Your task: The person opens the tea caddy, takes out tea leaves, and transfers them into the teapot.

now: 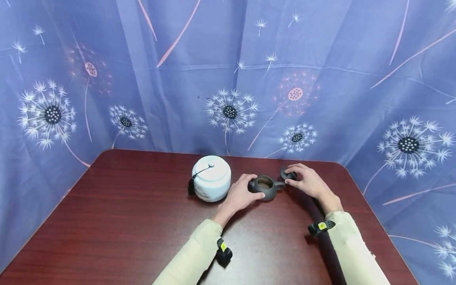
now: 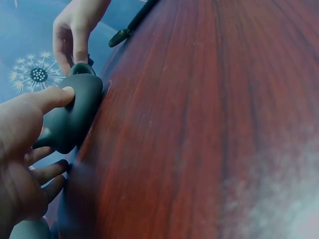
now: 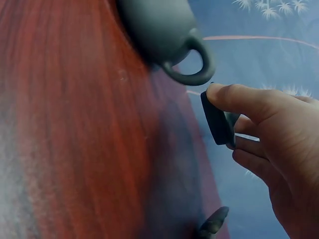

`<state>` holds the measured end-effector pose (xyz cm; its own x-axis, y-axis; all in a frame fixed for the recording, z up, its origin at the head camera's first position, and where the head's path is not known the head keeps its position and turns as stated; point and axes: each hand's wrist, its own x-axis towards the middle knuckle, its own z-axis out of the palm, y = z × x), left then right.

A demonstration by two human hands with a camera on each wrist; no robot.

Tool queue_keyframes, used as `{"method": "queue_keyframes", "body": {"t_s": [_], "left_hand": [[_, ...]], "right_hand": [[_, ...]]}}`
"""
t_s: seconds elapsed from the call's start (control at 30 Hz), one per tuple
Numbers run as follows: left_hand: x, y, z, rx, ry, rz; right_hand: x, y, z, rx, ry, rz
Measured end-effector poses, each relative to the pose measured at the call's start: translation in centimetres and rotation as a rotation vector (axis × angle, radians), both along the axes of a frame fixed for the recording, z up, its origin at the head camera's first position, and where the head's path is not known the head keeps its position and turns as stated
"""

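A dark teapot (image 1: 270,192) stands uncovered near the back of the table, its loop handle (image 3: 202,64) pointing right. My left hand (image 1: 242,194) holds the pot's body from the spout side, thumb (image 2: 57,98) on the near wall and other fingers partly hidden behind it. Just beyond the handle, my right hand (image 1: 308,182) pinches the round dark teapot lid (image 3: 217,119) between thumb and fingers. The right wrist view has the lid tilted on edge, apart from the pot.
Left of the teapot is a white lidded jar (image 1: 211,180) with a dark tassel (image 1: 191,187). A dark narrow-tipped object (image 3: 214,224), kind unclear, lies near my right forearm. The reddish-brown table (image 1: 124,221) ends at a blue dandelion-print curtain (image 1: 171,99).
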<state>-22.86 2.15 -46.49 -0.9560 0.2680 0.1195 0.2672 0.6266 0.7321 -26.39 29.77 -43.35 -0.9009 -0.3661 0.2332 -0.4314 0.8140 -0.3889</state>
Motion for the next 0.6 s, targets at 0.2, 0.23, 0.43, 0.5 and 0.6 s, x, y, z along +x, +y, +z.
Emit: {"method": "queue_keyframes", "body": {"t_s": [0.2,0.23,0.43,0.5,0.6], "left_hand": [[-0.1,-0.1,-0.1,-0.001,0.002,-0.003],[-0.1,-0.1,-0.1,-0.002,0.002,-0.002],[-0.2,-0.1,-0.3,-0.006,-0.003,-0.002],[-0.2,0.0,-0.3,-0.006,-0.005,-0.003],[-0.2,0.0,-0.3,-0.007,-0.004,-0.003]], "right_hand": [[0.0,0.0,-0.6,0.006,-0.022,0.005],[0.0,0.0,-0.7,0.007,-0.025,0.008],[0.1,-0.1,-1.0,0.012,-0.047,0.011],[0.1,0.0,-1.0,0.011,-0.042,0.015],[0.1,0.0,-1.2,0.009,-0.032,0.028]]}}
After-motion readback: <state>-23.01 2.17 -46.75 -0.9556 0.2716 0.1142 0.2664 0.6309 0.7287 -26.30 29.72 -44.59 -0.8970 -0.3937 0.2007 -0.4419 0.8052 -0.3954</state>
